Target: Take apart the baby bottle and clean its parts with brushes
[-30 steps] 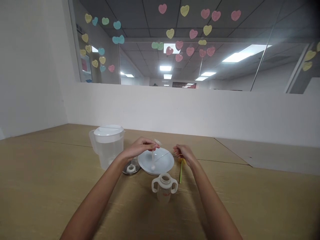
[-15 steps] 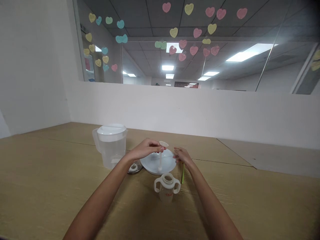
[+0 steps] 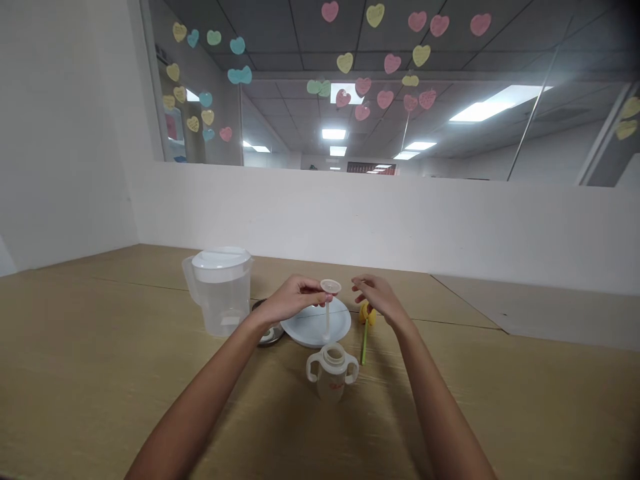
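The fingers of the left hand [image 3: 295, 298] pinch the disc-topped straw [image 3: 331, 287] above the bowl [image 3: 304, 328], while those of the right hand [image 3: 381, 297], right of the bowl, curve half open, seemingly empty; a slack one-sided pinch could let the straw slip.

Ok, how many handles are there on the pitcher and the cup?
3: one handle on the left side of the pitcher, plus a left handle and a right handle on the open cup. All three are in plain view.
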Tool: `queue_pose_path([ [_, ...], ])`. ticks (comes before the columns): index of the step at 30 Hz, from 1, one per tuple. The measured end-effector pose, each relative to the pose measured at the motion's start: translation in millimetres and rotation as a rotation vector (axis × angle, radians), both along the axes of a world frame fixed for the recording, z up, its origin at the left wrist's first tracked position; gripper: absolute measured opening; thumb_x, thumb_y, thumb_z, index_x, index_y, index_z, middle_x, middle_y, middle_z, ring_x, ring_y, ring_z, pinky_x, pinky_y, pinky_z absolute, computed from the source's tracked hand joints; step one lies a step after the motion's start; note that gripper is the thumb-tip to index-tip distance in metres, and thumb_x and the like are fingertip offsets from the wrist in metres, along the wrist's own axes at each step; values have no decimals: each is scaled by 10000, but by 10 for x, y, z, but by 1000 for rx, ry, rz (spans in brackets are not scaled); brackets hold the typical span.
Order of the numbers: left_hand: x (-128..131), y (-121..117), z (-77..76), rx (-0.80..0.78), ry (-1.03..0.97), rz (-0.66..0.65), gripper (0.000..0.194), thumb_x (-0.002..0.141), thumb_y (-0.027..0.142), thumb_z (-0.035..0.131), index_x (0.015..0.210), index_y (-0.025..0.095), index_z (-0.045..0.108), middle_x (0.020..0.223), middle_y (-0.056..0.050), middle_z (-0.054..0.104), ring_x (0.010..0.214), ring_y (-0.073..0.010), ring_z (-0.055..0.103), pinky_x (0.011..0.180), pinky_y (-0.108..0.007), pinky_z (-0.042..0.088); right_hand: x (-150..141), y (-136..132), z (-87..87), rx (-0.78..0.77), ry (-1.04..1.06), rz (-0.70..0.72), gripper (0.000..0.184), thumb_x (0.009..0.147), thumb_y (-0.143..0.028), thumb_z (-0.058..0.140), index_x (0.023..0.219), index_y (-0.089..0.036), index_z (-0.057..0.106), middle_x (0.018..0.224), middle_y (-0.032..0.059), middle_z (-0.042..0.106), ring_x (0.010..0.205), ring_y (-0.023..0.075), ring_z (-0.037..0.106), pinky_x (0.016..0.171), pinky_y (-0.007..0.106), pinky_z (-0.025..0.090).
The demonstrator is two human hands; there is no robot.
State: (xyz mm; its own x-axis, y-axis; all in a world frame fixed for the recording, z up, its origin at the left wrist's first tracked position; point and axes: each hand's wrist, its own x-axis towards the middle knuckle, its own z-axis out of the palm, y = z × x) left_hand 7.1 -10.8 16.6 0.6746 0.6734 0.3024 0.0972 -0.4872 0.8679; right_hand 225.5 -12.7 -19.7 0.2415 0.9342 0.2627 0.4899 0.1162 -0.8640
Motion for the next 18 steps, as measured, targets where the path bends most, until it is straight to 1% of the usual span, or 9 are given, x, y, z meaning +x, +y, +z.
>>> queue_pose_path([
  [3,12,92,-63,125,31,61,281,751,381,573,798,122,670,755,-37,640,752,-155,557,704,-252,421,-59,-259,245,76,41,35,285,795,-361,482,917,-132,600,889,98,629,592,121,598,356,149,370],
  [6,28,238,-166,245,93,148,321,787,399,509,778,111,650,727,-38,629,721,-162,560,657,-245,412,-72,-442,384,143,84,33,295,787,-366,491,908,-122,606,840,98,625,557,114,572,343,153,368],
  [9,39,385,-289,378,197,236,308,808,356,469,768,109,649,741,-45,641,708,-161,561,643,-240,396,-49,-516,429,177,107,22,278,777,-344,494,897,-122,611,811,90,628,531,106,558,348,155,377],
  [11,43,471,-384,494,314,293,297,823,319,442,804,119,660,791,-50,654,717,-158,558,646,-239,381,-26,-520,430,186,120,14,273,770,-336,496,895,-123,612,795,84,628,522,103,553,352,155,380],
  [13,45,545,-485,573,430,335,299,835,296,422,840,124,667,834,-62,661,726,-159,557,650,-243,370,-3,-512,425,184,128,-1,272,764,-336,502,888,-122,613,778,80,626,513,102,549,352,157,380],
  [16,46,632,-623,590,528,366,302,836,282,422,855,118,675,858,-94,663,750,-181,565,659,-259,367,18,-512,428,173,131,-27,262,757,-331,511,878,-122,612,767,76,623,502,100,540,354,163,384],
  [18,44,669,-685,583,564,377,302,835,282,427,854,119,681,858,-110,664,759,-195,571,654,-266,365,25,-527,442,174,137,-36,255,756,-322,509,876,-123,613,759,72,620,496,98,535,352,166,383],
])
